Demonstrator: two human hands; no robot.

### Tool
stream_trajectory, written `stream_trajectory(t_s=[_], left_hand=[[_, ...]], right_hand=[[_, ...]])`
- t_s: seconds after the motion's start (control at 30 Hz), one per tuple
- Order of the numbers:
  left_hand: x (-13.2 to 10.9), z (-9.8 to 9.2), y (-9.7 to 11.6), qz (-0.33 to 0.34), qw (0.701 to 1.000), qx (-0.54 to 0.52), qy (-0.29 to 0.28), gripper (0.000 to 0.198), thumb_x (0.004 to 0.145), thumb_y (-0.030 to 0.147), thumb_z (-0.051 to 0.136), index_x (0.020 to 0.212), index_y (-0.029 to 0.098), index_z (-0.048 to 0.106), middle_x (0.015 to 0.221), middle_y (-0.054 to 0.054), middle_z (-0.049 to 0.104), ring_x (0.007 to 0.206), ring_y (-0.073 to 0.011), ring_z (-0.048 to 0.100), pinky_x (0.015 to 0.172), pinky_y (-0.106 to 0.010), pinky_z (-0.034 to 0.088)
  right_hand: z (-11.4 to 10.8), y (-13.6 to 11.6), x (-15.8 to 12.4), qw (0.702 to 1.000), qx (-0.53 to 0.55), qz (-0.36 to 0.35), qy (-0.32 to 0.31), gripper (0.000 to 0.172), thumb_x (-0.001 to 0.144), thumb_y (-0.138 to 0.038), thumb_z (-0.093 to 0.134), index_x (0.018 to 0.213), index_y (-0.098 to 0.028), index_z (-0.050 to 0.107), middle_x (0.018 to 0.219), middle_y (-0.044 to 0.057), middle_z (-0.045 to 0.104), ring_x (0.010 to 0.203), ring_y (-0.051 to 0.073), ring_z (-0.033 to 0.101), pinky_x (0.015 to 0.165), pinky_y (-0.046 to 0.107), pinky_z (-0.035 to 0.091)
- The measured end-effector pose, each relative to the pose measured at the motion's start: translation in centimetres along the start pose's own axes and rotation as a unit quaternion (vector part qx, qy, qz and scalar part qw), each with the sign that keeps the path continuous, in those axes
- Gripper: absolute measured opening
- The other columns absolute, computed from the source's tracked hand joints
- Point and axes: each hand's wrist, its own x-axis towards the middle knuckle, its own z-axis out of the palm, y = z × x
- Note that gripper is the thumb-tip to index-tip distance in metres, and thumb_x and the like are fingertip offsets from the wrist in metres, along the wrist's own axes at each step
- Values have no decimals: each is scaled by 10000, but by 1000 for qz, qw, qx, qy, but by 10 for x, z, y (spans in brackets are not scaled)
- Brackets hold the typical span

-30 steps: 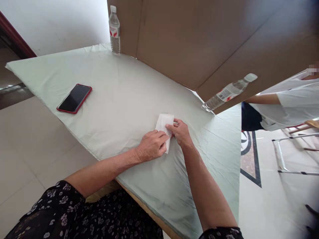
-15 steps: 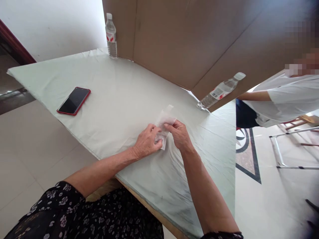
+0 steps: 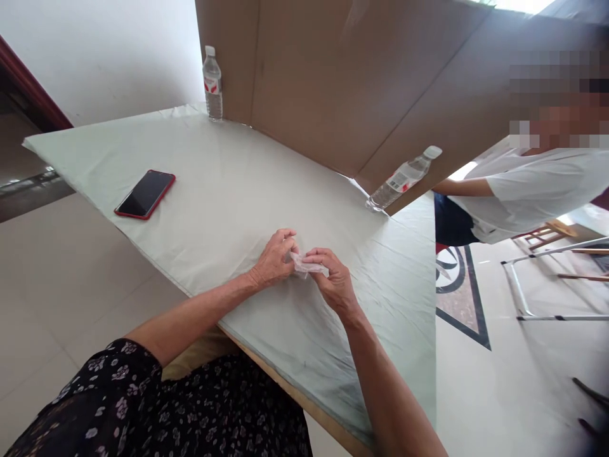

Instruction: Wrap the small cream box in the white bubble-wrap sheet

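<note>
A small white tissue (image 3: 304,264) is bunched between both my hands just above the table (image 3: 228,190), which is covered by a pale green cloth. My left hand (image 3: 273,259) has its fingers curled round the tissue's left end. My right hand (image 3: 330,279) pinches the right end with bent fingers. Most of the tissue is hidden inside the two grips.
A red-cased phone (image 3: 145,193) lies at the left of the cloth. One water bottle (image 3: 212,82) stands at the far corner, another (image 3: 403,179) leans at the right against a brown cardboard screen (image 3: 361,89). A person in a white shirt (image 3: 533,190) sits beyond the table's right end.
The tissue lay flat and folded on the cloth under my hands a second ago. It has been lifted and gathered into a small wad between both hands, which moved slightly nearer to me.
</note>
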Motion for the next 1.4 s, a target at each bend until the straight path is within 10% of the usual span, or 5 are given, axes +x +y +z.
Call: stream_trajectory(t_s=[0.33, 0.63, 0.87, 1.03, 1.4], left_hand=[[-2, -53, 3, 81, 969, 14, -232, 415, 726, 149, 628, 1139, 183, 592, 1337, -133, 615, 1294, -268, 555, 1087, -427, 444], [2, -33, 4, -27, 987, -67, -143, 278, 715, 177, 595, 992, 172, 614, 1071, -66, 703, 793, -138, 646, 740, -265, 528], [16, -36, 28, -280, 936, -123, -175, 181, 813, 355, 552, 795, 175, 545, 626, 17, 590, 464, -113, 522, 457, -233, 385], [16, -37, 21, -200, 971, -36, -122, 281, 809, 423, 564, 680, 175, 540, 675, -14, 600, 658, -154, 578, 570, -246, 419], [14, -25, 4, -237, 910, -320, -118, 783, 692, 193, 659, 1432, 141, 408, 1131, -117, 690, 1028, -206, 660, 892, -328, 507]], right_hand=[[9, 9, -24, 980, -174, -90, -24, 280, 899, -216, 570, 1124, -291, 719, 1149, 72, 712, 1123, 257, 637, 978, 447, 480], [10, 13, -18, 985, -142, -100, 20, 321, 880, -138, 516, 1108, -252, 712, 1165, 112, 701, 1126, 251, 638, 962, 436, 516], [-10, -4, 13, 982, 92, 146, -76, 384, 822, -426, 703, 1149, -225, 689, 1022, 53, 742, 850, 199, 670, 769, 333, 532], [3, 6, 16, 972, 131, 188, -57, 535, 685, -442, 815, 1154, -219, 686, 1000, 35, 739, 821, 185, 656, 764, 322, 517], [16, 19, 17, 945, 215, 244, 28, 563, 695, -469, 798, 1174, -210, 658, 1042, 57, 748, 966, 227, 691, 844, 355, 549]])
